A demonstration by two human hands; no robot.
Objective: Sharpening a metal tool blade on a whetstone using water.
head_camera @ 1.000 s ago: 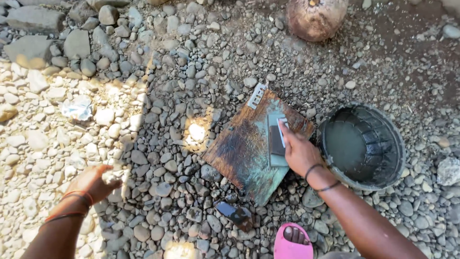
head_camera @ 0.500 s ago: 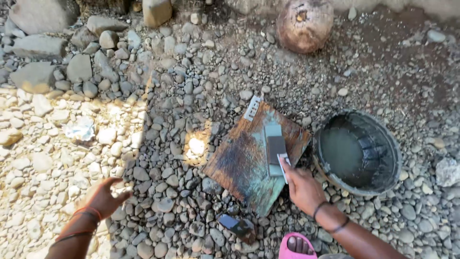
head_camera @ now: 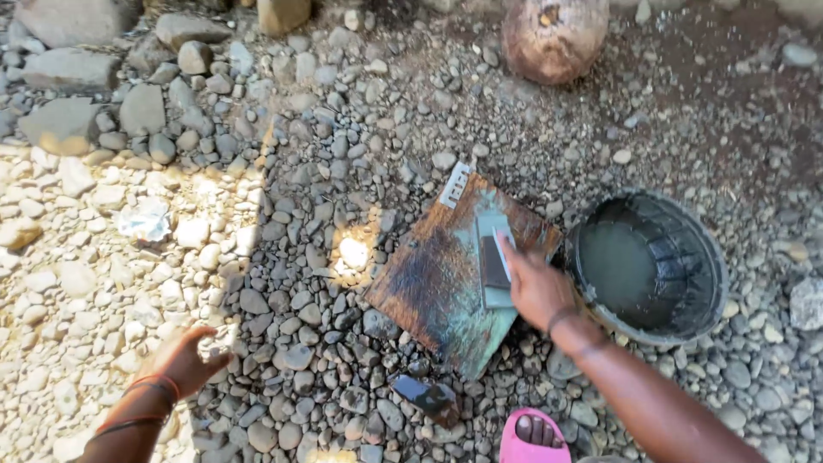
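One white ribbed tag tops the rusty board; right hand presses flat, left hand spread

A black round basin holding cloudy water is seen standing on the gravel ground, at the right. A brown coconut is found at the top, on darker soil. Larger grey stones are piled at the upper left, where sunlight falls across the pale pebbles. A crumpled whitish scrap is seen lying among them. A small dark flat piece is set on the pebbles near the bottom, and just right of it a pink sandal is partly cut off by the lower edge.
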